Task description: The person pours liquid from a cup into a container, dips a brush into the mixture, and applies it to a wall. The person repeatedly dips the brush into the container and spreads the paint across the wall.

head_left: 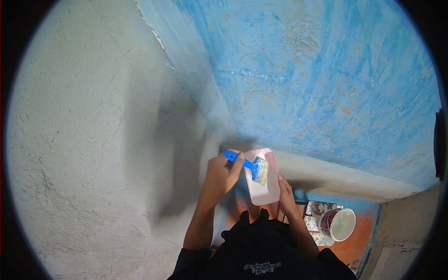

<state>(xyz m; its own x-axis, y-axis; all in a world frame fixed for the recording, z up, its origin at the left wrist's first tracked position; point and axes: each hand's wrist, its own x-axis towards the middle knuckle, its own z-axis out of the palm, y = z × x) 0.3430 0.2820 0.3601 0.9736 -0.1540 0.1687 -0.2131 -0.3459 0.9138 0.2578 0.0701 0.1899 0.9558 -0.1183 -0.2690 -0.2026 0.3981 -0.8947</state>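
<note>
left hand (223,173) has its fingers clamped round the blue brush (254,167), bristles resting in the pink tray (263,189); right hand (287,193) fingers grip the tray's edge, near the blue wall (326,84), with a bucket (343,225) below

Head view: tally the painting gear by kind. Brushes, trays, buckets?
brush: 1, held in the left hand
tray: 1, pink, held by the right hand
bucket: 1, on the floor at lower right
Total: 3
</note>
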